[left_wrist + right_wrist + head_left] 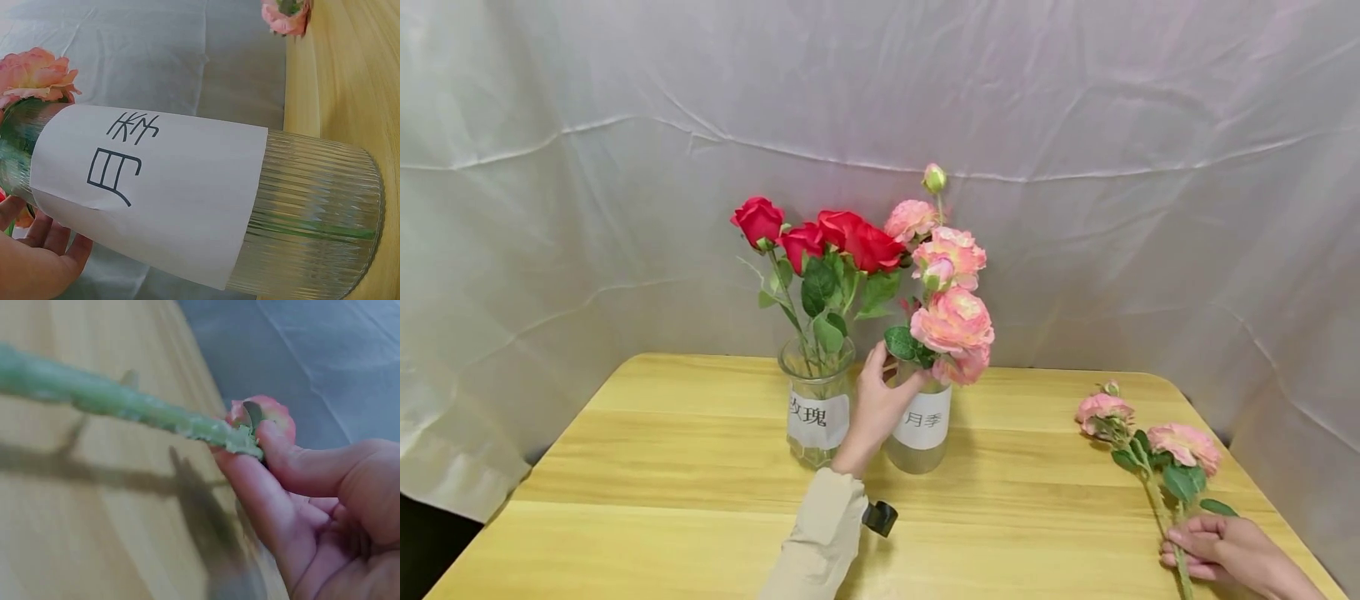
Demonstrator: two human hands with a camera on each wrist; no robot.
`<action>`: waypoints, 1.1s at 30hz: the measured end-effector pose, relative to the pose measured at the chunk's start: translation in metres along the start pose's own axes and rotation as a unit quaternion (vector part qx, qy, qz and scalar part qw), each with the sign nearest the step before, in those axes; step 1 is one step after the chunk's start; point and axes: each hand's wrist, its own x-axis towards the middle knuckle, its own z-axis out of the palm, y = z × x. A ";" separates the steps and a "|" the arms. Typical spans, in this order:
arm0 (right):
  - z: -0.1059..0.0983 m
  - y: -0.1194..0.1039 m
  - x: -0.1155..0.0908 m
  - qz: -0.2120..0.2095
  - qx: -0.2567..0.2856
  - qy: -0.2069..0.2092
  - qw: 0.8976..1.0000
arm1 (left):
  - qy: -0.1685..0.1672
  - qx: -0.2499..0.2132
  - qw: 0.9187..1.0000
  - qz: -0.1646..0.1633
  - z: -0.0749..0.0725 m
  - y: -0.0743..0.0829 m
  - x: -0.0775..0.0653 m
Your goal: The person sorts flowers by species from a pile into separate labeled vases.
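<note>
My left hand (880, 404) grips the upper part of a ribbed glass vase (917, 458), thumb at the front near its mouth and fingers (50, 237) round its side. The vase stands upright with a white label (162, 187) in black characters. Pink flowers (953, 321) with a few buds and green leaves lean out of it. At the table's right, my right hand (1228, 550) pinches the green stem (125, 409) of a pink flower spray between thumb and fingers. Its blooms (1183, 444) point away from me, low over the table.
Just left of the labelled vase stands a second glass vase (816, 454), also labelled, holding several red roses (850, 237). Both are on a yellow wood-grain table (662, 467). A pale grey curtain (1075, 208) hangs behind and at the sides.
</note>
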 end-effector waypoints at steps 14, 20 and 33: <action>0.026 -0.023 -0.004 -0.148 0.062 0.124 0.979 | 0.003 0.000 1.000 0.000 -0.001 -0.001 -0.001; 0.046 -0.045 -0.006 -0.183 0.005 0.219 0.958 | 0.002 0.003 1.000 0.006 -0.001 0.002 -0.001; 0.063 -0.067 0.016 -0.267 0.020 0.251 0.930 | -0.002 -0.009 1.000 0.011 -0.001 -0.001 0.000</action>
